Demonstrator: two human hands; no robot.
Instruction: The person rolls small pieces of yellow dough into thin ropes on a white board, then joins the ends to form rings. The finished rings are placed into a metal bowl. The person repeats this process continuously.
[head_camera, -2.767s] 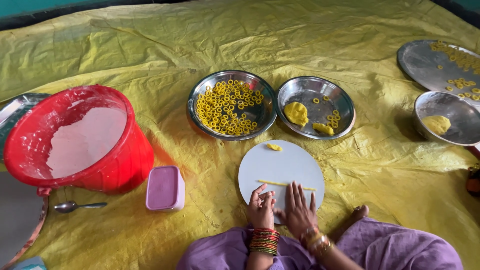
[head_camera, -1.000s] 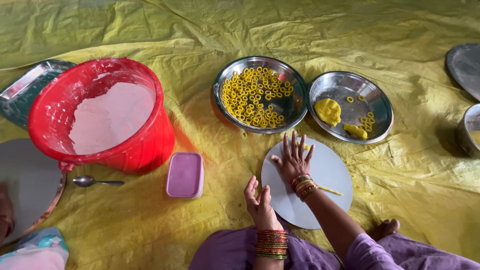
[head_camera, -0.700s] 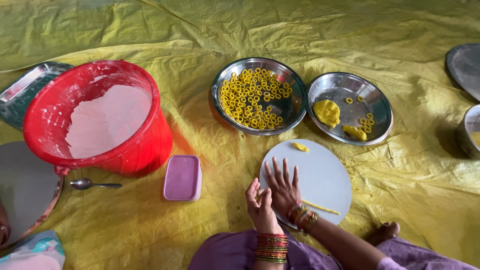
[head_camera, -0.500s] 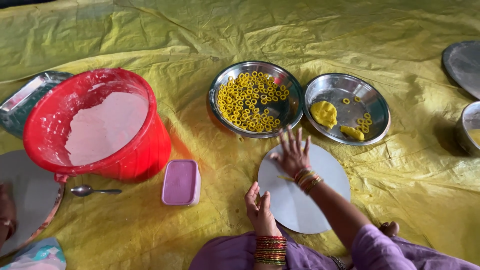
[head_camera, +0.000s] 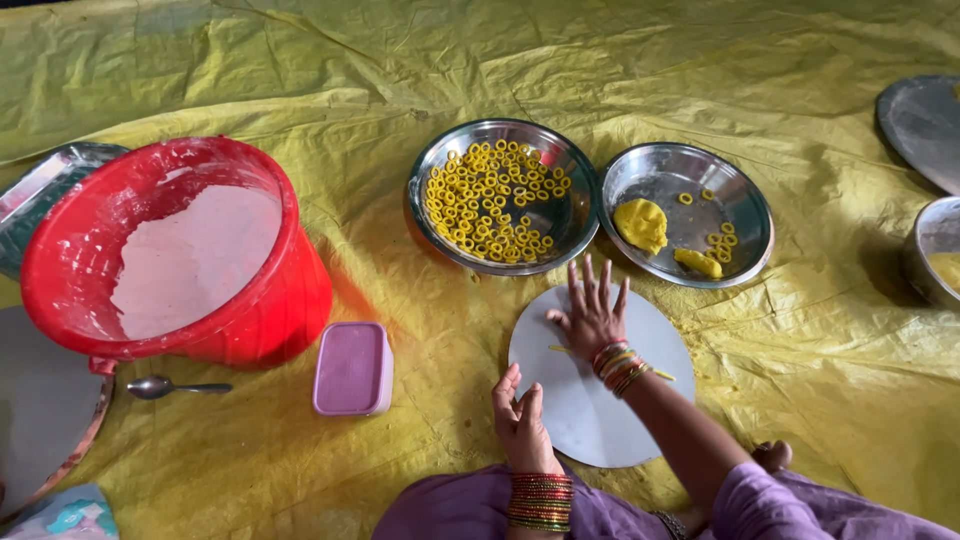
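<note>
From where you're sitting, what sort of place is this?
Probably a home or village food-making spot on the floor. A yellow tarp covers the ground, steel bowls hold small yellow dough rings and dough lumps, and the right hand presses on a round white board beside a red tub of flour.

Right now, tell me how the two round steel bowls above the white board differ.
The left round steel bowl is deeper and heaped with many small yellow dough rings; the right round steel bowl is shallower and mostly bare, holding two yellow dough lumps and a few rings. The right hand, flat on the round white board, lies just below both. Both bowls are shiny and sit on the yellow sheet.
</note>
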